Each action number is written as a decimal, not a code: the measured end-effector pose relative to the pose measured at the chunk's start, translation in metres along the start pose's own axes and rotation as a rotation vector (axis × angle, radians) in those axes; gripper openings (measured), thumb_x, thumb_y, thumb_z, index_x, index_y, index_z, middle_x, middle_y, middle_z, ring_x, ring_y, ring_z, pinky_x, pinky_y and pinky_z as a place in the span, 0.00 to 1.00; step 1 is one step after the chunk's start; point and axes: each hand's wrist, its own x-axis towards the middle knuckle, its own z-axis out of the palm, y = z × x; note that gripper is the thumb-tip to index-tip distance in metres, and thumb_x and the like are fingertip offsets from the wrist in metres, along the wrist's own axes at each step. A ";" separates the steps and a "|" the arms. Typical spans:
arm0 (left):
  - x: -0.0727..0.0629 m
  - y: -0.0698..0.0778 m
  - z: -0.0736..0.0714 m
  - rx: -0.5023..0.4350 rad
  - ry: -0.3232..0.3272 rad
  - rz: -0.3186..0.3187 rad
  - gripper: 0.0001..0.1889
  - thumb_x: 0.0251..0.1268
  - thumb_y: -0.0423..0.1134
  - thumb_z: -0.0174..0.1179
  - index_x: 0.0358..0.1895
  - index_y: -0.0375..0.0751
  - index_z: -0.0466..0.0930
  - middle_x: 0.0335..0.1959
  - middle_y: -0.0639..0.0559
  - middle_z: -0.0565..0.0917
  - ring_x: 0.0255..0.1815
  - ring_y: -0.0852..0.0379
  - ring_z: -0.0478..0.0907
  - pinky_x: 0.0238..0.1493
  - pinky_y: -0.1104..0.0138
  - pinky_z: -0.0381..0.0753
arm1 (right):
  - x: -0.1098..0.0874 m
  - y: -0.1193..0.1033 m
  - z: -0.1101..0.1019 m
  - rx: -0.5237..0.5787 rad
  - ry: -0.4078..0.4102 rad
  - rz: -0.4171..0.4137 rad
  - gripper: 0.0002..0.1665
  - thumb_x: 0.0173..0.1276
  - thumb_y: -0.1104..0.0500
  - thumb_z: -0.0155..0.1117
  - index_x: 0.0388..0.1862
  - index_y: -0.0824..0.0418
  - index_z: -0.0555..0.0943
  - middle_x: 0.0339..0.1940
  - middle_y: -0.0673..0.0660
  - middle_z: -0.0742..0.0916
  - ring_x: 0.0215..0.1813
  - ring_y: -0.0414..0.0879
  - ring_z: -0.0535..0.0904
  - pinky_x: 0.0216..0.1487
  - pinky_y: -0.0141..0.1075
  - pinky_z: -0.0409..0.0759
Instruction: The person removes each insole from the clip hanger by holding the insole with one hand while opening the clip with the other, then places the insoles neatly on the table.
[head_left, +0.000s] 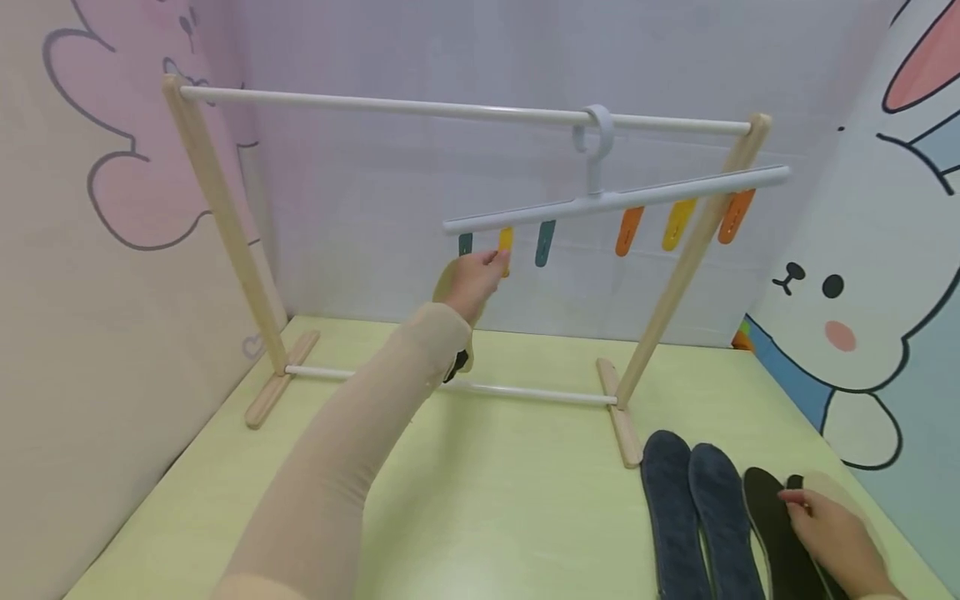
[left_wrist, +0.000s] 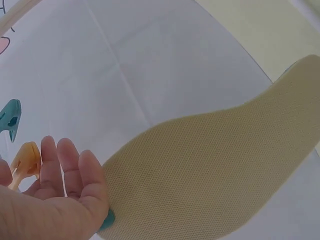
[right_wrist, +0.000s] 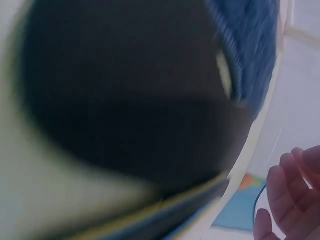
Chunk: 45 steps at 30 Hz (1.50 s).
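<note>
My left hand [head_left: 474, 279] pinches a yellow clothespin [head_left: 506, 242] under the white hanger bar [head_left: 525, 213]. Just left of that hand, a beige mesh insole [left_wrist: 210, 165] hangs by a teal clothespin [head_left: 465, 242]; hand and sleeve cover much of it in the head view. Over the table at the lower right, my right hand [head_left: 836, 533] hovers with loosely bent fingers and nothing held between them. Beneath and beside it lie dark insoles [head_left: 776, 521], their near ends out of frame. Two blue insoles [head_left: 667, 500] lie to their left.
A wooden rack with a white top rail [head_left: 375, 103] holds the hanger by its hook [head_left: 600, 133]. More clothespins, teal [head_left: 546, 243], orange [head_left: 629, 231] and yellow [head_left: 678, 223], line the bar. The rack's foot [head_left: 621, 417] stands close to the blue insoles. Printed walls enclose the table.
</note>
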 end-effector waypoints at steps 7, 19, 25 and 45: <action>0.001 -0.004 -0.006 0.117 -0.027 -0.011 0.20 0.74 0.50 0.49 0.50 0.37 0.82 0.52 0.47 0.81 0.55 0.50 0.73 0.59 0.58 0.68 | 0.000 -0.037 0.006 0.097 0.001 -0.077 0.19 0.72 0.65 0.45 0.51 0.79 0.74 0.36 0.67 0.83 0.30 0.53 0.75 0.33 0.46 0.73; 0.007 -0.006 -0.009 0.196 -0.065 -0.024 0.19 0.74 0.50 0.49 0.50 0.39 0.83 0.44 0.49 0.84 0.54 0.52 0.74 0.59 0.59 0.68 | 0.001 -0.064 0.007 0.172 0.036 -0.117 0.20 0.75 0.64 0.42 0.54 0.78 0.73 0.29 0.55 0.81 0.27 0.47 0.72 0.29 0.41 0.69; 0.009 -0.006 -0.006 0.158 -0.077 -0.035 0.20 0.74 0.49 0.50 0.51 0.37 0.82 0.46 0.46 0.83 0.56 0.50 0.73 0.61 0.57 0.67 | 0.000 -0.076 0.009 0.216 0.060 -0.141 0.19 0.76 0.63 0.43 0.54 0.76 0.75 0.29 0.55 0.82 0.28 0.48 0.74 0.29 0.40 0.69; 0.023 -0.023 -0.041 0.248 0.152 0.004 0.15 0.69 0.47 0.52 0.45 0.38 0.76 0.41 0.45 0.77 0.44 0.48 0.70 0.46 0.58 0.69 | -0.003 -0.088 0.014 0.303 0.059 -0.176 0.17 0.76 0.65 0.46 0.54 0.75 0.76 0.27 0.56 0.81 0.30 0.49 0.77 0.29 0.38 0.72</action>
